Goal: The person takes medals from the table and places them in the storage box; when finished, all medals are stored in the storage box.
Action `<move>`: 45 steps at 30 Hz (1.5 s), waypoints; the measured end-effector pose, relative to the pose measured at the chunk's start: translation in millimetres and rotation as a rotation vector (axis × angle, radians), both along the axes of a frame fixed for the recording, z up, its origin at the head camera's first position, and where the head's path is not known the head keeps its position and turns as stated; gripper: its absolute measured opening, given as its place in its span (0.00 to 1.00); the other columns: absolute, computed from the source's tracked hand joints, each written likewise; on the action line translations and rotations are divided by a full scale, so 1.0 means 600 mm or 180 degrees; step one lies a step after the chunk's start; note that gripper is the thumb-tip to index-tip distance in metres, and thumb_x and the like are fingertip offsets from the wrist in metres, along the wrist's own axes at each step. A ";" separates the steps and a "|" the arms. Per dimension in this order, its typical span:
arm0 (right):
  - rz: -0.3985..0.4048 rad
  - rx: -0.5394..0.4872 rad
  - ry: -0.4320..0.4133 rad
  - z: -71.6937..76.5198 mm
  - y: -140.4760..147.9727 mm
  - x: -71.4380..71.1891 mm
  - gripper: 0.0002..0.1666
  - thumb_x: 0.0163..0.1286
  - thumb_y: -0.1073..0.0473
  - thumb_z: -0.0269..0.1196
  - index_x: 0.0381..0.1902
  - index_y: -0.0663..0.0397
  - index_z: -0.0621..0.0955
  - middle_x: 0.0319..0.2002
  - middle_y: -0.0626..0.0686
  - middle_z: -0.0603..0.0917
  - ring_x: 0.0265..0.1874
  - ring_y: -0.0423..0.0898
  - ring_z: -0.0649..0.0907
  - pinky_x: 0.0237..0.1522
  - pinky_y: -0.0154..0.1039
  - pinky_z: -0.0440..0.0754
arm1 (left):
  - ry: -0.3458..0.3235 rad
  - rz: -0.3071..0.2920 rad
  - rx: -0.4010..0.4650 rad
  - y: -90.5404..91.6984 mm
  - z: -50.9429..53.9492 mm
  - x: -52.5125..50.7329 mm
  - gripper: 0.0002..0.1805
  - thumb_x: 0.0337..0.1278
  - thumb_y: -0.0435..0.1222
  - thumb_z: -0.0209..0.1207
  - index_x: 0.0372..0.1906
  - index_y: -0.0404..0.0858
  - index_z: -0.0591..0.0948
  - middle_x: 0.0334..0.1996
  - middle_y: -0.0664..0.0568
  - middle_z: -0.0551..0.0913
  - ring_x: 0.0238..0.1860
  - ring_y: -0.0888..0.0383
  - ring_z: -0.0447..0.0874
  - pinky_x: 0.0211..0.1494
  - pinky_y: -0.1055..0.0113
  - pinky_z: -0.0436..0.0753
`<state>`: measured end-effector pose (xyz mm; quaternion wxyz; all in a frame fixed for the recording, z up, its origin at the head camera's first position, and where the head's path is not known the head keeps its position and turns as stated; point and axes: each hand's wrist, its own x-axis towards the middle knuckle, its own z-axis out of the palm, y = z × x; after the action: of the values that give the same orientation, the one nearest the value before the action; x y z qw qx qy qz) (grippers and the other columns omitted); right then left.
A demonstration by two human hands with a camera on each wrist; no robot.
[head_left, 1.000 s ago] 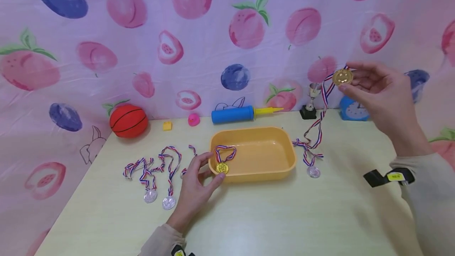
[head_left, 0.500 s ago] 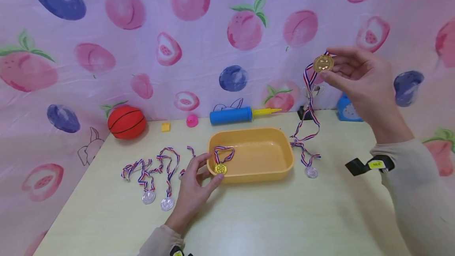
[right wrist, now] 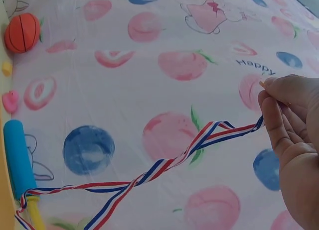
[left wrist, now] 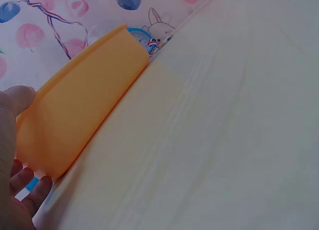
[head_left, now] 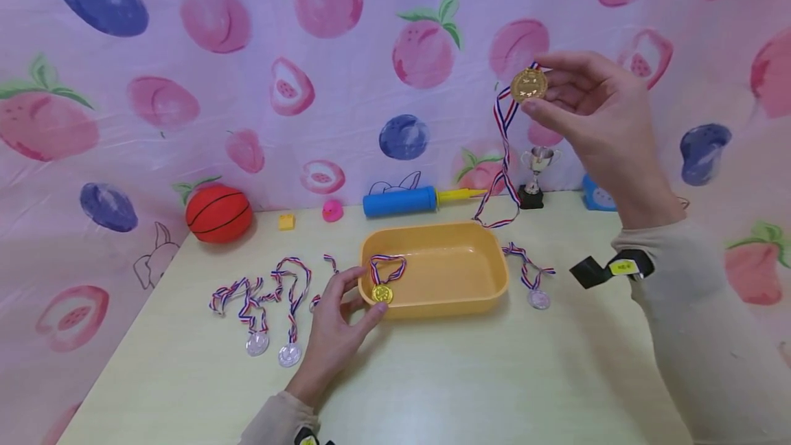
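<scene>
High above the table's right side, my right hand [head_left: 608,112] pinches a gold medal [head_left: 529,86] between thumb and fingertips. Its striped red, white and blue ribbon [head_left: 505,156] hangs to the back right rim of a yellow plastic tub [head_left: 503,273]. In the right wrist view the medal is seen nearly edge-on and the ribbon [right wrist: 164,165] is twisted. My left hand [head_left: 336,335] grips the tub's front left corner, thumb on the rim and fingers round the end. Inside the tub, a second gold medal [head_left: 382,293] lies at the left with its ribbon.
Silver medals [head_left: 289,354] with ribbons lie left of the tub, and another silver medal [head_left: 539,299] lies to its right. Along the back stand a red basketball [head_left: 219,213], yellow block [head_left: 286,222], pink duck [head_left: 332,211], blue pump [head_left: 400,202], trophy [head_left: 536,177] and blue clock [head_left: 598,194].
My right hand has moved up and left with the gold medal, drawing its ribbon off the table beside the tub. My left hand has stayed on the tub.
</scene>
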<state>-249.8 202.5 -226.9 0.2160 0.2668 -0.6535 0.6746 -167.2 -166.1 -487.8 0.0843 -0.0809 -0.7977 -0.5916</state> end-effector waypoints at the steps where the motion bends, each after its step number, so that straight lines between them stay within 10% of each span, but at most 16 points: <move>1: 0.0016 -0.0001 0.0017 0.002 -0.005 0.001 0.29 0.69 0.74 0.76 0.66 0.62 0.86 0.54 0.59 0.90 0.52 0.50 0.91 0.59 0.30 0.88 | -0.0004 -0.0003 0.0003 0.000 0.000 0.000 0.38 0.70 0.38 0.77 0.79 0.44 0.73 0.75 0.47 0.77 0.74 0.48 0.79 0.71 0.57 0.87; 9: 0.0269 -0.0106 0.0167 -0.002 -0.044 0.001 0.27 0.67 0.79 0.74 0.63 0.65 0.86 0.51 0.59 0.91 0.49 0.51 0.92 0.58 0.33 0.90 | 0.0017 -0.0013 0.0013 -0.004 -0.001 0.000 0.38 0.69 0.38 0.77 0.79 0.43 0.73 0.75 0.47 0.77 0.74 0.48 0.79 0.71 0.57 0.87; 27: 0.0192 0.0468 -0.0338 -0.118 -0.099 0.007 0.29 0.71 0.72 0.76 0.68 0.61 0.85 0.51 0.56 0.90 0.46 0.49 0.90 0.53 0.33 0.92 | 0.0077 -0.0052 0.0053 -0.001 -0.001 -0.001 0.38 0.69 0.38 0.77 0.79 0.43 0.74 0.75 0.47 0.77 0.74 0.49 0.79 0.70 0.59 0.88; 45: 0.0697 0.0365 -0.0368 -0.168 -0.153 -0.005 0.31 0.66 0.82 0.73 0.67 0.70 0.83 0.45 0.55 0.89 0.39 0.46 0.89 0.46 0.34 0.93 | 0.0109 -0.0073 0.0103 -0.002 0.002 0.002 0.39 0.68 0.37 0.78 0.79 0.40 0.74 0.76 0.45 0.76 0.76 0.46 0.78 0.70 0.62 0.87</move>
<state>-252.7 110.4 -327.9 0.0874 0.3091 -0.6693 0.6700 -166.2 -167.5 -486.7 0.0925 -0.0988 -0.7855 -0.6039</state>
